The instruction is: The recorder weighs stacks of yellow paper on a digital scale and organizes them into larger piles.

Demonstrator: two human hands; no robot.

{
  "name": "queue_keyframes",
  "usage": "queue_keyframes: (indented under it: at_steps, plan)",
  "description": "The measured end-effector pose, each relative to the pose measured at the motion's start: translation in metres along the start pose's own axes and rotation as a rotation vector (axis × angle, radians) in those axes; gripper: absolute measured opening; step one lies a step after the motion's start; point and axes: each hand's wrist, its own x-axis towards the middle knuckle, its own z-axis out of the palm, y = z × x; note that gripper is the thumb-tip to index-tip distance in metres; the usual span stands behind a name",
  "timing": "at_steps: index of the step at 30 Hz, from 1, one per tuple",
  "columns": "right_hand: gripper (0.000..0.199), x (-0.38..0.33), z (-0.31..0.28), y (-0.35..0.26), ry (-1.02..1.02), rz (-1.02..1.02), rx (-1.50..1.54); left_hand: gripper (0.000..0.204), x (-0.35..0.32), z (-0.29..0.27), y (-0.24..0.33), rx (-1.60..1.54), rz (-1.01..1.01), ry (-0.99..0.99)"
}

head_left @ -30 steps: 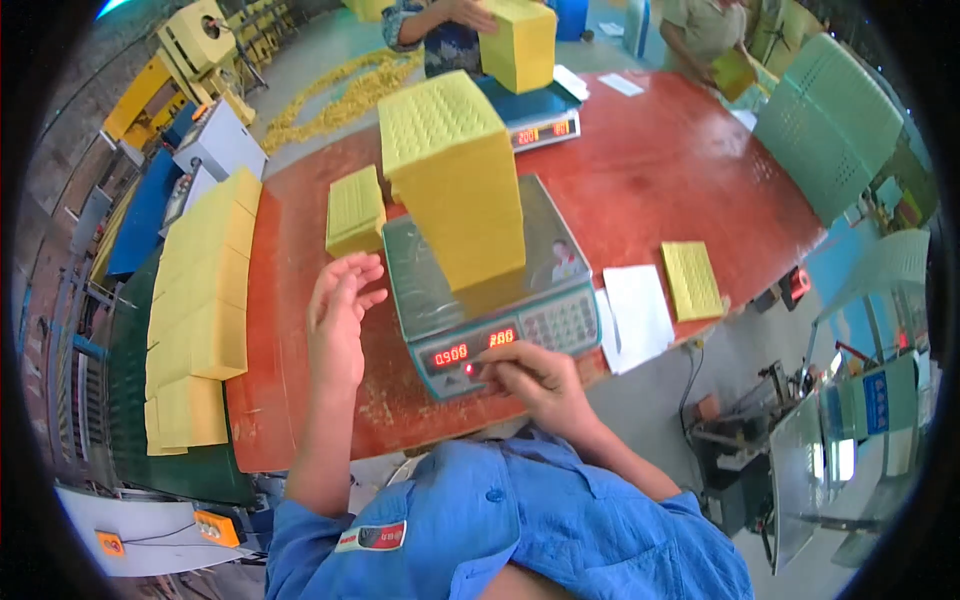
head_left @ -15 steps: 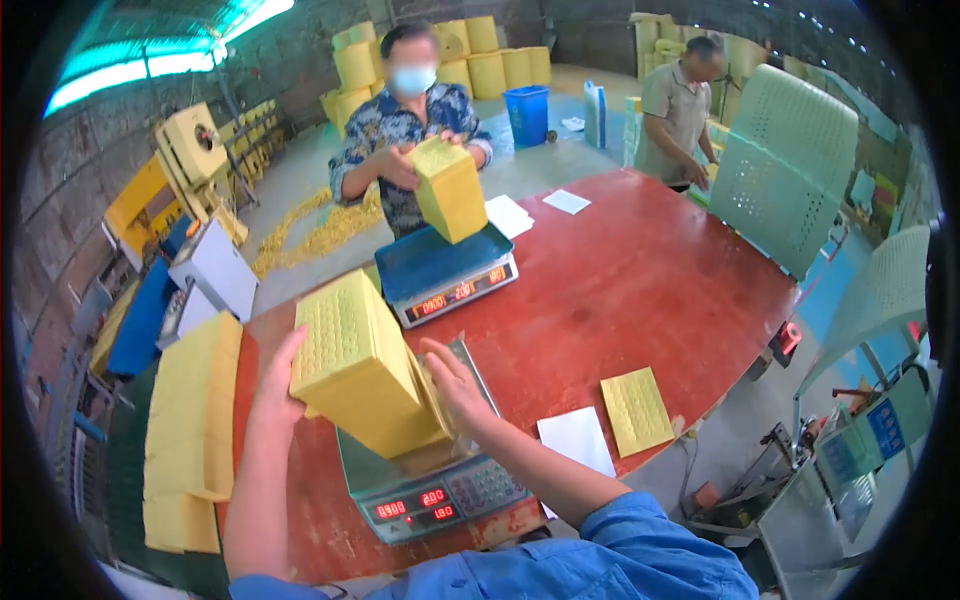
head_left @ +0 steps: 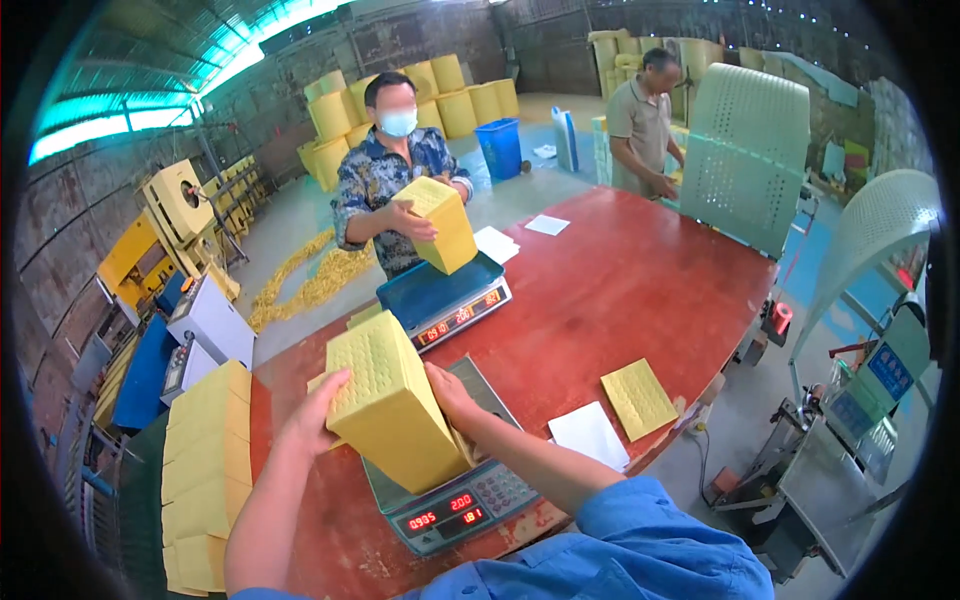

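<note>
A tall stack of yellow embossed paper sheets [head_left: 385,400] stands tilted over the near digital scale [head_left: 465,505], whose red display is lit. Against the stack's left side my left hand [head_left: 318,412] presses with its fingers. My right hand [head_left: 455,398] is closed on the opposite side, where the edges of a few sheets stick out at the bottom. Both hands grip the stack between them; some fingertips are hidden behind it. How much of the stack's base rests on the scale pan is hard to tell.
Opposite, a masked person [head_left: 400,170] holds a similar yellow stack [head_left: 440,225] on a second scale [head_left: 450,300]. White sheets [head_left: 590,435] and a yellow pad [head_left: 638,398] lie right on the red table [head_left: 600,280]. More yellow stacks [head_left: 208,460] line the left. Another person [head_left: 643,125] stands far right.
My right hand has closed in against the stack, its fingers no longer spread. The person opposite has shifted a hand down their stack's side. The whole view has shifted slightly.
</note>
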Motion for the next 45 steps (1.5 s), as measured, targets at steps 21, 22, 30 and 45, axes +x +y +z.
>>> queue_keyframes:
  at_steps: [21,22,30,45]
  plan:
    - [0.029,-0.226,-0.027,0.015,0.235,0.3,0.357,0.053,-0.026,0.005,-0.013,0.089,-0.088,-0.327]
    - [0.033,-0.218,-0.025,0.016,0.175,0.286,0.443,0.053,-0.028,0.008,-0.013,0.072,-0.081,-0.355]
    - [0.046,-0.212,-0.031,-0.006,0.171,0.46,0.537,0.056,-0.013,0.005,-0.038,0.133,0.087,-0.273]
    - [0.044,-0.179,-0.346,-0.129,0.528,0.11,0.164,0.055,0.089,0.308,-0.059,-0.11,0.081,-0.451]
